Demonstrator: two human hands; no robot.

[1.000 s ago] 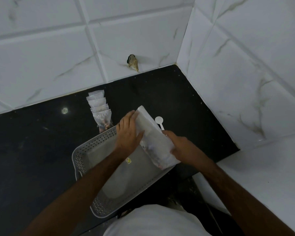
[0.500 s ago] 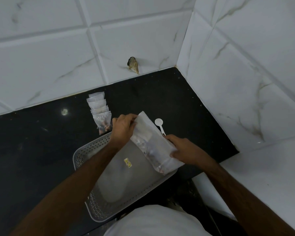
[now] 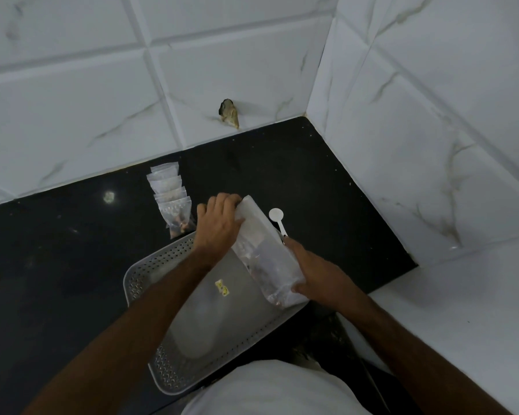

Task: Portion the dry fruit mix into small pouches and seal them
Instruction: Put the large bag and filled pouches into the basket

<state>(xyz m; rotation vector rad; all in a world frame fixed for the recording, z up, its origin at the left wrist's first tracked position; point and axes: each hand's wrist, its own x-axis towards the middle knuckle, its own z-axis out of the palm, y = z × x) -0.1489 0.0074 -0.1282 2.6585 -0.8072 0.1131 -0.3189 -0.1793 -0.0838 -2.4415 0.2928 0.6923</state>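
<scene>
Bag (image 3: 264, 253) of dry fruit mix, clear plastic, held tilted over the far right corner of the tray (image 3: 174, 363), top end up and away, bottom end low at the tray's right rim. Mostly empty; brownish pieces gathered in the lower part. Gripped at the top edge by the left hand (image 3: 219, 223), fingers curled over the opening. Gripped near the bottom by the right hand (image 3: 318, 277), thumb against the lower side, fingers wrapped behind and out of sight.

Tray grey, perforated along its walls, lying on the black tabletop (image 3: 57, 250) and set at an angle, its near end close to the white shirt (image 3: 270, 390) at the bottom of the view. Small yellow sticker (image 3: 222, 287) on the tray floor, just beside the left forearm.

Pouches (image 3: 171, 199) in an overlapping row on the tabletop, running from the wall toward the tray's far edge; nearest one shows brownish pieces inside. Whether sealed, cannot tell.

Spoon (image 3: 277, 220), white, flat on the tabletop just right of the bag's top, handle end hidden behind the bag and the right hand.

White marble-look tiles on both walls, meeting at a corner. Chipped hole (image 3: 229, 113) in the back wall, just above the tabletop.
</scene>
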